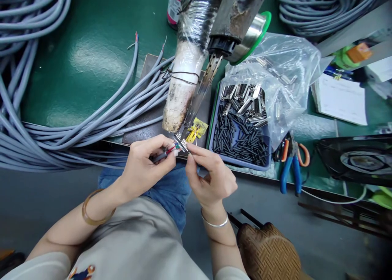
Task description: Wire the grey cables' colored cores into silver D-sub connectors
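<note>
My left hand (143, 165) is closed around the stripped end of a grey cable (161, 156), whose coloured wires fan out toward a small metal connector (181, 144). My right hand (211, 174) pinches something thin at that connector with thumb and forefinger; I cannot make out what. Both hands meet at the bench edge, just below the tip of a fixed soldering iron (199, 94) that slants down from a taped, stained tube (183, 80). A yellow clip (196, 131) sits right behind the connector.
A blue tray (214, 121) holds black sleeve pieces and metal connectors, under a clear plastic bag (284, 67). Blue-and-orange pliers (290, 165) lie at its right. Grey cable bundles (92, 121) cover the left of the green bench. A solder spool (254, 31) stands behind.
</note>
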`<action>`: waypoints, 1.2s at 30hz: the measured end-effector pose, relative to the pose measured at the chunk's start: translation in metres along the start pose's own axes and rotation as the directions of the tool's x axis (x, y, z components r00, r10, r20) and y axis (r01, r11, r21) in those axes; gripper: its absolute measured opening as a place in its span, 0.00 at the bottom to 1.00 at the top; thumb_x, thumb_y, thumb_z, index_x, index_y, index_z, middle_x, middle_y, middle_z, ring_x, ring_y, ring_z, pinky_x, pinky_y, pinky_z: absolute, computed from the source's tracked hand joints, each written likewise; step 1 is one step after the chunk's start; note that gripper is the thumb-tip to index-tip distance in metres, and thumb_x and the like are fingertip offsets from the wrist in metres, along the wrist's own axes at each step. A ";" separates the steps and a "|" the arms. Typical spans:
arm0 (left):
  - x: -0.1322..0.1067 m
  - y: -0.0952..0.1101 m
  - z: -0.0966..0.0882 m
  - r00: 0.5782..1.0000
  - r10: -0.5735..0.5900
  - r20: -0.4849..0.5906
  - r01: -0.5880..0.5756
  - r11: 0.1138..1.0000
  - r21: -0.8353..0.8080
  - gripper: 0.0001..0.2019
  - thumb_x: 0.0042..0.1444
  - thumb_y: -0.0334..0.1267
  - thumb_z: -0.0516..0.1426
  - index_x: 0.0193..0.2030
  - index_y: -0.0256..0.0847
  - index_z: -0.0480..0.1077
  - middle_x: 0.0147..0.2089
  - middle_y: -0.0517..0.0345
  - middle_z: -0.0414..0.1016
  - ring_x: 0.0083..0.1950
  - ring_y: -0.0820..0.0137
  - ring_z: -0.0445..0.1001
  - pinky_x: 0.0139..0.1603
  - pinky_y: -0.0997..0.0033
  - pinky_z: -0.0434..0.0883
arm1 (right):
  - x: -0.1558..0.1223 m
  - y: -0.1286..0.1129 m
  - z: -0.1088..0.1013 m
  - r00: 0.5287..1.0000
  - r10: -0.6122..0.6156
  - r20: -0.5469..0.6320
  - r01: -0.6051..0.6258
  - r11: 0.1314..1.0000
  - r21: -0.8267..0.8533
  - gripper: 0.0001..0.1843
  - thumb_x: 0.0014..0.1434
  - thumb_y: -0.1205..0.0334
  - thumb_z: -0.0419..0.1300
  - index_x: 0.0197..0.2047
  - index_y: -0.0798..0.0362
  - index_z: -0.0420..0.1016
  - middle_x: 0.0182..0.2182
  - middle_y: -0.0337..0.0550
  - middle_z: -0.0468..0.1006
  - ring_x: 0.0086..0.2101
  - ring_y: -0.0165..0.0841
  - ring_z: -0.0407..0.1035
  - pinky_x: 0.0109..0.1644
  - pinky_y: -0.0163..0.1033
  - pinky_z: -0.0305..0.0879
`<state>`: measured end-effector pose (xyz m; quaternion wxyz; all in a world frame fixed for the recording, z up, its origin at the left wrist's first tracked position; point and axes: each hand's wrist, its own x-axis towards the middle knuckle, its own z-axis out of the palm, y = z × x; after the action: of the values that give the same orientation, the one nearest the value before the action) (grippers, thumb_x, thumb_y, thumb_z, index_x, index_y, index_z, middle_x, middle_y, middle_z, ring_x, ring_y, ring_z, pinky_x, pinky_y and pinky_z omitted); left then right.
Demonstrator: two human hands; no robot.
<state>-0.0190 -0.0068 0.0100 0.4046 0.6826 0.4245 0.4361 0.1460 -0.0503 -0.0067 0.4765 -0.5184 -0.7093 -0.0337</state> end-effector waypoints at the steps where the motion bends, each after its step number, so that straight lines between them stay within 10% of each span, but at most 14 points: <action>1: -0.001 0.000 -0.001 0.999 0.012 0.029 -0.012 1.000 -0.027 0.04 0.58 0.26 0.60 0.33 0.35 0.73 0.30 0.59 0.79 0.27 0.79 0.71 0.30 0.82 0.69 | -0.001 0.001 -0.003 0.998 0.061 -0.011 -0.061 0.997 0.039 0.09 0.62 0.71 0.65 0.42 0.49 0.72 0.41 0.42 0.87 0.33 0.30 0.82 0.33 0.33 0.77; 6: -0.012 0.002 -0.005 0.970 0.069 0.231 -0.041 0.991 -0.124 0.03 0.58 0.26 0.61 0.35 0.35 0.77 0.29 0.60 0.78 0.28 0.79 0.71 0.32 0.81 0.69 | 0.010 0.001 -0.019 0.891 0.360 0.277 -0.418 0.888 0.189 0.05 0.66 0.67 0.61 0.38 0.50 0.69 0.39 0.40 0.87 0.21 0.22 0.69 0.23 0.30 0.64; 10: -0.019 -0.001 -0.005 0.942 -0.147 0.300 0.237 0.927 -0.291 0.12 0.55 0.27 0.63 0.46 0.36 0.75 0.34 0.59 0.78 0.28 0.79 0.70 0.30 0.81 0.69 | 0.020 -0.002 -0.024 0.829 0.356 0.432 -0.493 0.829 0.263 0.08 0.63 0.66 0.64 0.33 0.51 0.71 0.35 0.38 0.85 0.20 0.21 0.66 0.22 0.29 0.61; 18: -0.016 -0.014 -0.017 0.847 -0.302 0.438 0.529 0.570 -0.629 0.09 0.51 0.33 0.67 0.40 0.36 0.76 0.30 0.59 0.77 0.27 0.80 0.70 0.28 0.83 0.70 | -0.003 -0.009 -0.014 0.969 0.197 0.152 -0.235 0.923 0.304 0.07 0.61 0.71 0.64 0.36 0.48 0.72 0.40 0.42 0.85 0.39 0.33 0.81 0.42 0.41 0.79; 36: -0.026 -0.012 -0.017 0.928 -0.189 0.322 0.353 0.728 -0.588 0.04 0.50 0.28 0.66 0.34 0.36 0.81 0.41 0.51 0.82 0.43 0.71 0.80 0.47 0.77 0.77 | -0.026 -0.014 -0.001 0.957 0.283 -0.056 -0.248 0.905 0.347 0.09 0.59 0.73 0.65 0.35 0.49 0.73 0.38 0.41 0.87 0.38 0.34 0.83 0.41 0.41 0.81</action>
<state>-0.0441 -0.0242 -0.0025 0.7191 0.4827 0.2951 0.4034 0.1356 -0.0756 -0.0185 0.5945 -0.5188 -0.6013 0.1258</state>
